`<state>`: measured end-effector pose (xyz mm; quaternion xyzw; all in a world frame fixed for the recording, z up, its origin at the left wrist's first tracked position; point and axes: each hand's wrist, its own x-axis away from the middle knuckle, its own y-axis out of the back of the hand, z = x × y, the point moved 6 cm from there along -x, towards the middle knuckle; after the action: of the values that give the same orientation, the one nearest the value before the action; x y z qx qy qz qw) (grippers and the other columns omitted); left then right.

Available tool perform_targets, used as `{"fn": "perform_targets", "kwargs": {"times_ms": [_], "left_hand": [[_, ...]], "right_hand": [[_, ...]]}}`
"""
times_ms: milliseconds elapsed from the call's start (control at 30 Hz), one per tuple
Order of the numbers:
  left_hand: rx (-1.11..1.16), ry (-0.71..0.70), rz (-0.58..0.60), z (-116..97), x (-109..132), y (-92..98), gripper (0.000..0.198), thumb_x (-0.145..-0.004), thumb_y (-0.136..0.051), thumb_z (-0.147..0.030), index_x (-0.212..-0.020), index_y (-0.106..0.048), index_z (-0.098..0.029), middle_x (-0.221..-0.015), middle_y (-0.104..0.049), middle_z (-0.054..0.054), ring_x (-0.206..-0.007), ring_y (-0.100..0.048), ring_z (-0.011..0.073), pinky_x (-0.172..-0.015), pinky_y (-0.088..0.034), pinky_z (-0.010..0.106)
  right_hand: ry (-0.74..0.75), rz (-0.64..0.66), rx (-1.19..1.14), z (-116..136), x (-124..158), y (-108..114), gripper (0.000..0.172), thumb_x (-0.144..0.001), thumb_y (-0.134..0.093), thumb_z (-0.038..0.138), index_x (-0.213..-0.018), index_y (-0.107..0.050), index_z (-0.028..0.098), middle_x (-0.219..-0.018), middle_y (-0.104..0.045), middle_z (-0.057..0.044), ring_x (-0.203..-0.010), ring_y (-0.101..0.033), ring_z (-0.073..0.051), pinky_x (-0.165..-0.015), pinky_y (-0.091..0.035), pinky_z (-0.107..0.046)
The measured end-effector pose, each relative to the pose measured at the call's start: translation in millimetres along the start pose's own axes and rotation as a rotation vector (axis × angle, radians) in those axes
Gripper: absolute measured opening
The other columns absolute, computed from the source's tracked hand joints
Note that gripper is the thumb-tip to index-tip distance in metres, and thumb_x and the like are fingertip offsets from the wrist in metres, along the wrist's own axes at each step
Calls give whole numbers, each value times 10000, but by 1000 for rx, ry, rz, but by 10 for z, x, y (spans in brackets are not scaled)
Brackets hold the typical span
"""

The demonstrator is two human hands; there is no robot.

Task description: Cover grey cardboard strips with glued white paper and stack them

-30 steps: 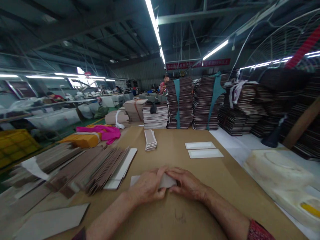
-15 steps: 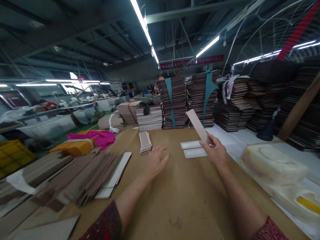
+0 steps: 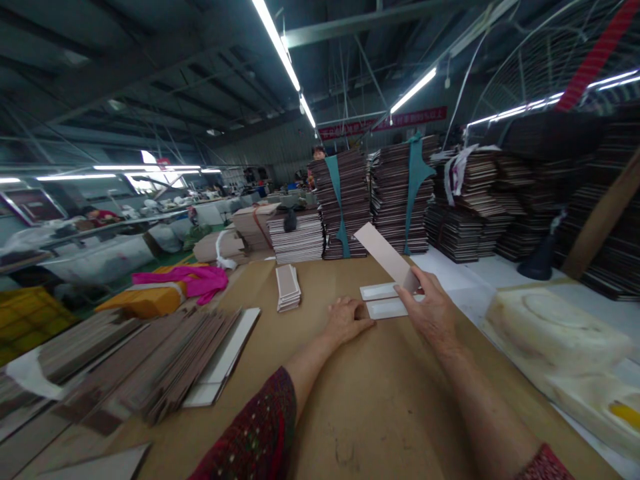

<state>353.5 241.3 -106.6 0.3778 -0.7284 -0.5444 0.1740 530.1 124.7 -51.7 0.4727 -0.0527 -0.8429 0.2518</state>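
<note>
Factory hall, brown cardboard-covered bench (image 3: 380, 400): pale flat rectangular card strip (image 3: 385, 253) pinched at its lower end in right hand (image 3: 433, 310), tilted up and leftward, now lower and nearer two white shallow rectangular trays (image 3: 387, 300) than half a second ago. Left hand (image 3: 345, 320) since dropped, palm down, fingers loosely spread, empty, touching the nearer tray's left end. Hands apart. Small stack of pale strips (image 3: 288, 288) beyond; bundled dark sheet stacks (image 3: 345, 200) behind.

There is one view only, from a camera on the person's head, looking forward and a little down along the brown table (image 3: 380, 400). The two forearms enter from 6 o'clock and are very near, while the tall stacks of board (image 3: 345, 200) stand far at 12 o'clock.
</note>
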Motion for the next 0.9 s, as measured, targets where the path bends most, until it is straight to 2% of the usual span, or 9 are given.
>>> {"fn": "perform_targets", "kwargs": {"times_ms": [200,467,767,900], "left_hand": [[-24,4,-28,12,-91,-77,563,-751,-679,-621,-1197,-648,-279,-1162,-621,74,-1157,-513,316,-956,-408,492],[-27,10,-47,39,-166,-145,552,-726,-700,-613,-1168,-658,-286,-1161,-622,58,-1146,-519,309,-963,-409,495],[-14,5,-24,15,-181,-124,553,-723,-704,-592,-1179,-654,-282,-1175,-616,70,-1160,-517,307,-968,-407,489],[-9,13,-3,2,-179,-103,527,-730,-696,-573,-1166,-659,-277,-1173,-608,66,-1163,-513,310,-968,-406,489]], "right_hand": [[45,-37,28,27,-13,31,553,-880,-608,479,-1312,-557,138,-1166,-650,-148,-927,-649,-263,-867,-556,-419],[76,-12,36,44,14,-12,538,-883,-614,454,-1315,-546,140,-1180,-644,-148,-974,-651,-273,-890,-556,-426],[126,1,39,108,12,-24,518,-888,-612,427,-1297,-552,115,-1162,-650,-168,-1050,-637,-297,-903,-551,-434],[136,-8,38,122,12,-12,511,-895,-603,421,-1300,-551,113,-1158,-650,-168,-1028,-644,-287,-896,-554,-430]]}}
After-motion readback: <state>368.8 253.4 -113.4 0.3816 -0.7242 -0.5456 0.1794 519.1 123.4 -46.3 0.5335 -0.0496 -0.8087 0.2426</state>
